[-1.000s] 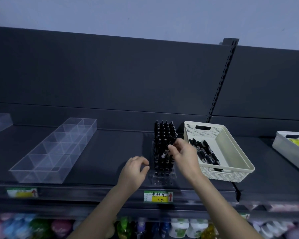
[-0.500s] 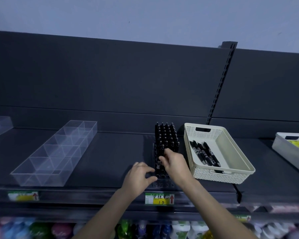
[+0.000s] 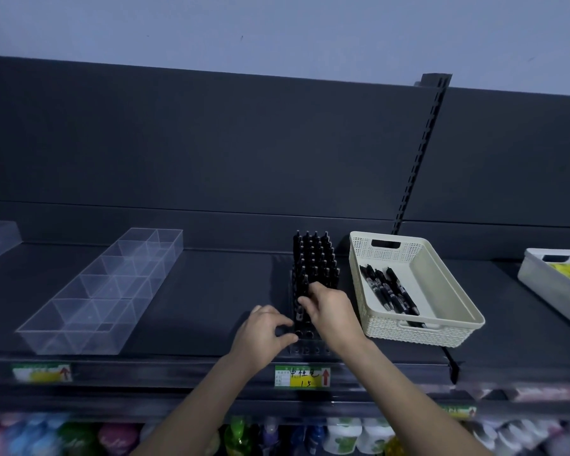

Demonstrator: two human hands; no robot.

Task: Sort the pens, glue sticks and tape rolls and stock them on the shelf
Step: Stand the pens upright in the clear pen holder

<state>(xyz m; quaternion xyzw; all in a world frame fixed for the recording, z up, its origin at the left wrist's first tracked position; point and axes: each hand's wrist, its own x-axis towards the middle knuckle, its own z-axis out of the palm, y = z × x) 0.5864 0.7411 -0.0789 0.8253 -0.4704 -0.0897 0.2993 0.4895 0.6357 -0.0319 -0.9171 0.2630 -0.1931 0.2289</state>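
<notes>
A clear pen rack [image 3: 310, 348] stands on the dark shelf [image 3: 211, 291], filled with several upright black pens [image 3: 315, 258]. My right hand [image 3: 333, 311] pinches one black pen [image 3: 301, 304] that stands low in the rack's front rows. My left hand [image 3: 264, 334] grips the rack's left front corner with curled fingers. To the right, a cream basket [image 3: 418, 334] holds several loose black pens [image 3: 389, 292].
A clear divided tray [image 3: 106, 291] lies on the shelf at the left. A grey bin [image 3: 553, 284] with yellow contents sits at the far right. A price label [image 3: 301, 376] hangs on the shelf edge. Bottles fill the lower shelf [image 3: 277, 436].
My right hand came down from above the rack with the pen and lowered it into the front rows. My left hand moved right onto the rack's corner.
</notes>
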